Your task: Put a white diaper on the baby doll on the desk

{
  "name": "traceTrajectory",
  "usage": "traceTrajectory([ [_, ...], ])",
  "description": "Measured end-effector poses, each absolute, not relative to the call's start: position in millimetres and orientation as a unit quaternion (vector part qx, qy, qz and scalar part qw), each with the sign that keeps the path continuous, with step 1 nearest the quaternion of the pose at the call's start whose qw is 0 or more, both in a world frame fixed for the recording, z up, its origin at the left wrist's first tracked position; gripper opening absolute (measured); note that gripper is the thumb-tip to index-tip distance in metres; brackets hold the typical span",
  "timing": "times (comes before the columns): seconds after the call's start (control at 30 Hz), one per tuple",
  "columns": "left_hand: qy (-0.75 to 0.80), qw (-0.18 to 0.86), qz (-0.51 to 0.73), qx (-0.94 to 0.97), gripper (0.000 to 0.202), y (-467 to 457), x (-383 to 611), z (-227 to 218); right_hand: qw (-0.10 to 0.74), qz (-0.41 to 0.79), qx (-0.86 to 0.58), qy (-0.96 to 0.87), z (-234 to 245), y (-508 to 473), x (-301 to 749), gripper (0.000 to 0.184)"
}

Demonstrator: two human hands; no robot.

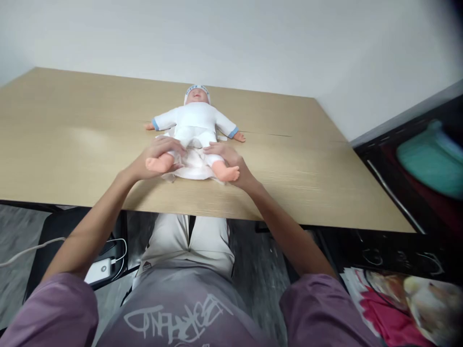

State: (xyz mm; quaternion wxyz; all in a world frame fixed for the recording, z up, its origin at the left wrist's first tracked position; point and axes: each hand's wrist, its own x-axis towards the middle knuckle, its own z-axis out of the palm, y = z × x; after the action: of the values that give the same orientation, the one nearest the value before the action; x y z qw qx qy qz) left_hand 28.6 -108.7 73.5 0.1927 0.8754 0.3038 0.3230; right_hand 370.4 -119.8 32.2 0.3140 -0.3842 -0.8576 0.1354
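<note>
A baby doll (pixel 196 115) in a white outfit with blue cuffs and a printed headband lies on its back, arms spread and feet towards me. Under its bottom and between its legs a white diaper (pixel 195 172) is spread out flat. My left hand (pixel 156 153) curls around the doll's leg on the left, its fingers over the thigh and its thumb near the bare foot. Around the other leg wraps my right hand (pixel 231 156), fingertips on the inner thigh; that leg and foot partly hide the palm.
The doll lies on a wooden table (pixel 90 159) against a white wall. At the left, a white power bank (pixel 98 271) with a cable sits on a black chair (pixel 47 255). A teal container (pixel 432 161) stands on a dark shelf at the right, with pink cloth (pixel 390 315) below.
</note>
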Motion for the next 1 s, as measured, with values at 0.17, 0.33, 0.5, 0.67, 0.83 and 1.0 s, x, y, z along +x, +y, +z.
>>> traceTrajectory([
  [0.17, 0.310, 0.127, 0.309, 0.890, 0.041, -99.1, -13.9, 33.6, 0.225, 0.111, -0.334, -0.909, 12.2, -111.5, 391.3, 0.047],
  [0.33, 0.299, 0.138, 0.257, 0.908, 0.048, -93.4, -21.7, 13.7, 0.203, 0.114, -0.323, -0.917, 0.6, -108.1, 405.1, 0.048],
  [0.5, 0.285, 0.143, 0.240, 0.917, 0.044, -98.4, -17.6, 18.9, 0.215, 0.160, -0.317, -0.910, 4.7, -108.9, 414.0, 0.044],
  [0.67, 0.273, 0.149, 0.212, 0.926, 0.040, -96.0, -16.6, 24.8, 0.219, 0.212, -0.298, -0.905, 12.1, -98.6, 422.8, 0.051],
  [0.83, 0.280, 0.176, 0.196, 0.923, 0.042, -92.2, -18.3, 28.8, 0.217, 0.216, -0.330, -0.893, 25.6, -105.1, 414.7, 0.048],
  [1.0, 0.310, 0.158, 0.158, 0.924, 0.048, -108.8, -10.9, 36.9, 0.208, 0.120, -0.378, -0.894, 23.1, -141.0, 385.0, 0.064],
])
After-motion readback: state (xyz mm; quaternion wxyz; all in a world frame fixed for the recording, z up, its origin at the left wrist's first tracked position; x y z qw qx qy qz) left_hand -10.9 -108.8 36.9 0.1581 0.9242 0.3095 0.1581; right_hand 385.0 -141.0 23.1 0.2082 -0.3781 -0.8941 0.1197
